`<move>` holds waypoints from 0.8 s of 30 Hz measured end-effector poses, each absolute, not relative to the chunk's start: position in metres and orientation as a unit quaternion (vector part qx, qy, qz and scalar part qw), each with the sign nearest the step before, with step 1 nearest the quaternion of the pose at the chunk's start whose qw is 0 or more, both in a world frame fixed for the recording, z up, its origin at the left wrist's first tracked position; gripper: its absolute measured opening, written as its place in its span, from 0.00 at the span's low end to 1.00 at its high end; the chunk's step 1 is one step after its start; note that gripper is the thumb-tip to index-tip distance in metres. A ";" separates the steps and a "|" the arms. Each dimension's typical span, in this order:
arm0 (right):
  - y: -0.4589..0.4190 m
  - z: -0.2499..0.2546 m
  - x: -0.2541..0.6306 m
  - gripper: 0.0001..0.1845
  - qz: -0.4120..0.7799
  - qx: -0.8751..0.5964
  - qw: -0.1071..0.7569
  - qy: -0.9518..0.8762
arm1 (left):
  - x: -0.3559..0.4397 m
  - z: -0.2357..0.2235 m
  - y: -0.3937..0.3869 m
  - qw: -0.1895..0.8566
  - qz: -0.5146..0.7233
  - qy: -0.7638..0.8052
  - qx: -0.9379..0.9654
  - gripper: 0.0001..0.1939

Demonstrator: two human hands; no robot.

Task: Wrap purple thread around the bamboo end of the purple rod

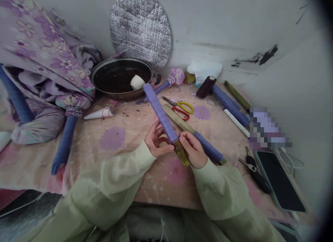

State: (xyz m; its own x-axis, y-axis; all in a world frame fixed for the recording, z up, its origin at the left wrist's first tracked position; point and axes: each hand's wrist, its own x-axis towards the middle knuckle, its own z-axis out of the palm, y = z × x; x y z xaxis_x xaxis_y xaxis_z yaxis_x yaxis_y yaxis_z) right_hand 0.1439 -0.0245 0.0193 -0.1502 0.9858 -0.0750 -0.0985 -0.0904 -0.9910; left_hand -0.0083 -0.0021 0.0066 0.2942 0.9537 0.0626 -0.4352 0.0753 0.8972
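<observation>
Both hands hold a purple-wrapped stick (pixel 162 117) slanting up and to the left over the cloth, with a bare olive-brown lower end. My left hand (pixel 156 141) curls round its lower part, thumb near the edge of the purple wrap. At that same edge, my right hand (pixel 194 148) pinches the stick between thumb and fingers. Just behind it lies another stick (pixel 179 119), pale green above and wrapped in blue below. Beyond the hands are scissors (pixel 179 105) with one yellow and one red handle, blades pointing left.
A dark pan (pixel 117 77) with a white rounded object (pixel 137 82) stands at the back, before a silver foil disc (pixel 142 28). Flowered fabric (pixel 39 44) hangs left. A dark thread spool (pixel 206 87), a black tool (pixel 257 176) and a phone (pixel 282 183) lie right.
</observation>
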 end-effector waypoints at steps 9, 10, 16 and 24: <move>-0.022 0.021 0.145 0.20 0.657 -0.421 0.454 -0.429 | -0.002 0.001 -0.011 0.648 0.542 0.306 0.438 0.46; -0.022 0.021 0.145 0.20 0.661 -0.413 0.453 -0.432 | -0.002 0.000 -0.011 0.647 0.543 0.307 0.438 0.45; -0.022 0.020 0.143 0.19 0.650 -0.410 0.448 -0.457 | -0.004 0.001 -0.009 0.656 0.544 0.329 0.407 0.43; -0.031 0.009 0.141 0.12 0.436 -0.502 0.449 -0.596 | 0.000 0.004 -0.010 0.621 0.548 0.357 0.431 0.44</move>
